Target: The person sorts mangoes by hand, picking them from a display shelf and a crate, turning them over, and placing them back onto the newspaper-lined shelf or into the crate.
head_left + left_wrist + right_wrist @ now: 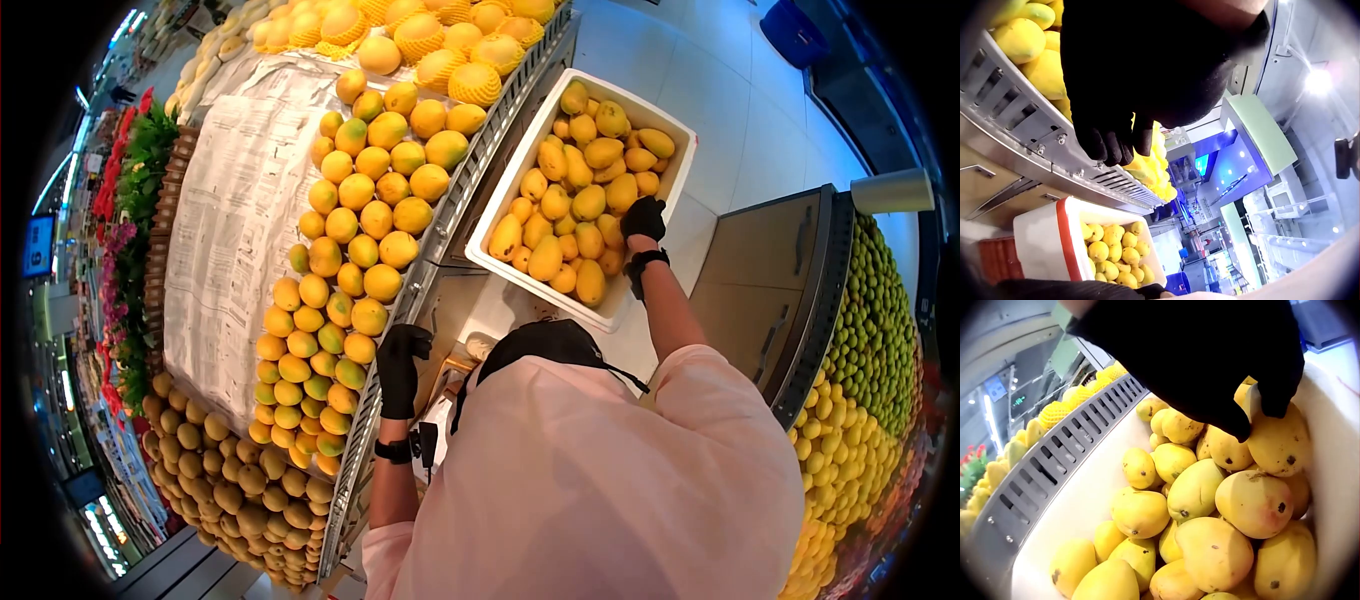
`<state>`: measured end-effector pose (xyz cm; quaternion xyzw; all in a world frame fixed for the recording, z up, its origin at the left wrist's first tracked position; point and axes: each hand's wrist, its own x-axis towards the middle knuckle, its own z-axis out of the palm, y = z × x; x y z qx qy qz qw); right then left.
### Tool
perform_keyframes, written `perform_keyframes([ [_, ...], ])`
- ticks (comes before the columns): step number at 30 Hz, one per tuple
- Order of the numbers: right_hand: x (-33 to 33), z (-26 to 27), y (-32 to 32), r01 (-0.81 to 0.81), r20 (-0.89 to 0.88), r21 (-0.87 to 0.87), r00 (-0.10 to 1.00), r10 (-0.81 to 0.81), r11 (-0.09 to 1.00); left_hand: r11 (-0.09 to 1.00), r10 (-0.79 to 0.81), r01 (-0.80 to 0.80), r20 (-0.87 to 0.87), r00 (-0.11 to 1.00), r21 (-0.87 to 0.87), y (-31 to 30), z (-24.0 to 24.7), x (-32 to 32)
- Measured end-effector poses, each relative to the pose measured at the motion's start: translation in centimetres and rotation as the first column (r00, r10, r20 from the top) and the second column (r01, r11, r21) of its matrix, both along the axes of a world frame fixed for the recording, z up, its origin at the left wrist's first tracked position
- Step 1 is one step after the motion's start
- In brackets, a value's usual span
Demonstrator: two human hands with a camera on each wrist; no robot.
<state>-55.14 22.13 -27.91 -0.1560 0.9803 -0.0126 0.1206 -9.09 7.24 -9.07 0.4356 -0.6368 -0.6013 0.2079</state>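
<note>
My right hand (645, 218), in a black glove, reaches into a white box (520, 160) full of yellow mangoes (588, 202). In the right wrist view the thumb and fingers of that hand (1210, 356) pinch a spotted mango (1280, 442) by the box's far wall. Several other mangoes lie below it. My left hand (402, 370), also gloved, hangs by the metal edge (425, 270) of the display, near rows of yellow-green mangoes (365, 250). The left wrist view shows its fingers (1110, 147) loosely bent, holding nothing visible.
Paper (225, 240) covers part of the display beside the mango rows. Net-wrapped fruit (475, 83) sits at its far end, brown round fruit (250, 480) at its near end. Drawers (750, 290) and another fruit stand are on the right. A blue tub (793, 35) stands farther back.
</note>
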Motion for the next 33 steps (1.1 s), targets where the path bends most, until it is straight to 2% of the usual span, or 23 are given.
perform_keyframes([
  [1,-0.1,-0.2,-0.1,-0.054,-0.013,0.047,0.998,0.054,0.997,1.0,-0.006,0.006,-0.002,1.0,0.0,0.1,0.0,-0.1],
  [4,0.6,2.1,-0.8,0.076,0.046,-0.062,0.996,-0.073,0.995,1.0,-0.005,0.006,-0.012,1.0,0.03,0.3,0.3,-0.4],
  [7,0.0,0.4,-1.0,0.195,-0.006,-0.163,0.98,-0.198,0.967,0.999,-0.009,0.01,-0.012,1.0,0.033,0.3,0.5,-0.3],
  [9,-0.8,-0.1,-1.2,0.002,0.035,0.06,0.999,-0.004,0.998,1.0,0.003,-0.003,-0.009,1.0,0.028,0.4,0.9,-0.3],
  [10,-0.9,-0.1,-1.2,-0.099,0.07,0.168,0.994,0.088,0.981,1.0,0.008,-0.008,-0.007,1.0,0.026,0.5,1.0,-0.2],
  [13,0.9,1.8,-1.5,0.162,0.047,-0.071,0.986,-0.158,0.984,0.999,0.0,0.0,-0.017,1.0,-0.035,0.3,0.7,0.5],
  [16,2.2,2.3,-0.9,0.203,0.08,-0.249,0.979,-0.189,0.947,0.999,-0.004,0.002,-0.027,1.0,-0.049,0.4,0.5,0.9],
  [17,2.3,2.6,-0.9,0.227,0.108,-0.245,0.972,-0.207,0.942,0.999,0.0,-0.001,-0.036,0.999,-0.041,0.4,0.3,1.0],
  [20,1.9,1.1,0.2,0.167,0.069,-0.256,0.986,-0.155,0.952,1.0,0.004,-0.004,-0.044,0.999,0.001,0.2,-0.3,1.4],
  [23,1.7,3.0,1.2,0.121,0.101,-0.361,0.991,-0.091,0.925,0.996,0.015,-0.011,-0.043,0.999,0.09,-0.4,-1.2,1.6],
  [26,1.2,4.2,2.1,0.419,0.544,-0.655,0.839,0.007,0.629,0.983,0.048,-0.033,-0.081,0.996,0.181,-0.6,-2.1,1.6],
  [27,1.4,6.3,1.8,0.45,0.618,-0.638,0.783,0.067,0.625,0.98,0.053,-0.035,-0.087,0.995,0.196,-0.7,-2.4,1.5],
  [30,2.8,9.5,1.6,0.586,0.755,-0.633,0.613,0.234,0.506,0.969,0.129,-0.097,-0.128,0.983,0.227,-0.5,-2.3,0.0],
  [31,3.1,9.4,1.5,0.53,0.707,-0.695,0.628,0.326,0.486,0.963,0.166,-0.129,-0.143,0.976,0.236,-0.2,-2.1,-0.8],
  [33,4.1,9.9,1.1,0.577,0.716,-0.698,0.572,0.4,0.424,0.971,0.138,-0.095,-0.187,0.973,0.22,0.1,-1.3,-2.6],
])
